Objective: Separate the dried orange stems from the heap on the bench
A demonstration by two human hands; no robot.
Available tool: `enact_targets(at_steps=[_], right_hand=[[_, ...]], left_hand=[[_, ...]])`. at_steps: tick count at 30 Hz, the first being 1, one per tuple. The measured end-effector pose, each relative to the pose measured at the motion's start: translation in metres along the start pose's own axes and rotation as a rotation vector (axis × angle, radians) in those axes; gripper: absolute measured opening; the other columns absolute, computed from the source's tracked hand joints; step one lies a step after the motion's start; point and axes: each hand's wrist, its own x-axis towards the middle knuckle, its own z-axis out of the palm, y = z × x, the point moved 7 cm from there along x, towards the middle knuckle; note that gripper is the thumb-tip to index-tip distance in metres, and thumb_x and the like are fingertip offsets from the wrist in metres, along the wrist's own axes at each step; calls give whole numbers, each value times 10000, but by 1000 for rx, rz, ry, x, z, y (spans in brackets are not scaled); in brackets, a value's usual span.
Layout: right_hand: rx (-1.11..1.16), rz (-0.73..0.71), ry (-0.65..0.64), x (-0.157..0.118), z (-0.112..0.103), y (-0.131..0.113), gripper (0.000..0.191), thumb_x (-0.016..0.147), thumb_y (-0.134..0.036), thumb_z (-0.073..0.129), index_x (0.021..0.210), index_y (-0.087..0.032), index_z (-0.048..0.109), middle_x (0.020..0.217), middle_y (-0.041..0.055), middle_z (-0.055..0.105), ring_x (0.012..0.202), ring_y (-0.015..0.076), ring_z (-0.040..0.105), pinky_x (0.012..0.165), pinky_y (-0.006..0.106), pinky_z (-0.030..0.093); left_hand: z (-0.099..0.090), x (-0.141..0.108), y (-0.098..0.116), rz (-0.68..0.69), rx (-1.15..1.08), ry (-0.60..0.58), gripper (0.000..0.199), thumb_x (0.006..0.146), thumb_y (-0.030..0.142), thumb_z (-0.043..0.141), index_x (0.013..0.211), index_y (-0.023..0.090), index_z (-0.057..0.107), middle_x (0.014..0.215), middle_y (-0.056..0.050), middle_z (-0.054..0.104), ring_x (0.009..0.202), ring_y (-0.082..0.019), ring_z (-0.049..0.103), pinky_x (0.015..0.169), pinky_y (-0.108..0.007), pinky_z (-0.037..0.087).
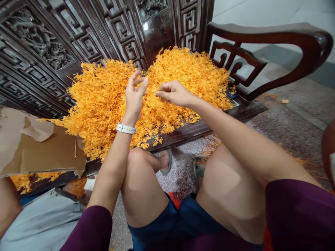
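Observation:
A large heap of small orange plastic-looking flower sprigs (pixel 102 94) spreads across a dark wooden bench seat (pixel 180 134). Over the middle of the heap is my left hand (pixel 135 92), its fingers loosely bent and the thumb apart from them; I see nothing held in it. Just to its right, my right hand (pixel 171 93) has thumb and forefinger pinched together. Whatever lies between those fingertips is too small to tell against the orange behind. The two hands are apart. A white wristband (pixel 126 128) circles my left wrist.
A carved dark bench back (pixel 125 38) rises behind the heap, with a curved wooden armrest (pixel 274 36) at right. Torn cardboard (pixel 49 150) stands at left, near another person's grey-clothed leg (pixel 44 219). Orange bits lie on the speckled floor (pixel 183 167).

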Motion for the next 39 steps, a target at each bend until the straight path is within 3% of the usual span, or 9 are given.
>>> enact_targets(at_steps=[4,7,13,22,26,32,35,37,39], right_hand=[[118,29,34,-3,-4,-5,377,866,-189,822,672,-215,500,601,-40,484,617,117,434,571,289,370],[66,-52,102,-1,-12,-13,367,844,-144,811,651,-204,505,623,-38,476,659,122,421,616,292,366],[-3,-149,247,-2,-23,-27,333,899,-217,741,654,-201,516,688,-8,517,753,150,488,714,300,426],[73,-100,154,-8,-9,-26,432,885,-399,833,727,-232,468,648,-35,408,651,134,362,561,274,342],[86,-99,102,-8,-12,-28,424,887,-425,823,728,-232,480,611,-50,363,627,130,336,541,279,297],[-116,-213,222,-9,-13,-53,464,890,-442,806,675,-221,459,621,-39,369,639,131,311,553,290,277],[-154,-264,403,-9,-45,-60,432,952,-439,728,686,-221,466,634,-28,397,633,134,325,547,289,268],[-87,-255,609,-16,-87,-60,400,994,-434,664,714,-231,465,623,-36,374,596,131,300,527,285,243],[16,-227,719,-28,-126,-59,395,997,-449,654,728,-242,452,587,-60,306,547,122,237,504,277,224]], left_hand=[[17,0,-9,13,32,-136,301,854,489,828,968,218,762,918,-65,732,895,-180,705,765,-291,564],[20,-1,-7,36,65,-139,258,858,447,826,855,204,739,820,-43,717,809,-159,676,737,-284,542],[18,-1,-8,14,97,-118,193,897,399,786,888,223,708,885,-35,693,757,-135,632,685,-260,517],[38,-11,12,115,58,-240,252,875,396,810,861,223,626,849,-27,676,798,-149,644,746,-286,532],[33,-9,13,100,53,-165,248,839,329,841,834,220,617,805,-16,658,733,-133,627,701,-274,521],[34,-6,24,97,-12,-49,292,748,326,901,778,213,634,713,0,651,642,-116,611,623,-252,511],[41,-15,36,24,-229,-75,379,695,419,937,752,221,619,699,0,660,610,-111,613,604,-253,539],[49,-30,56,31,-283,-186,394,682,450,948,749,232,627,741,-20,700,627,-127,641,598,-271,565],[57,-47,78,72,-224,-314,310,726,432,930,784,251,686,767,-35,727,641,-149,667,578,-288,577]])
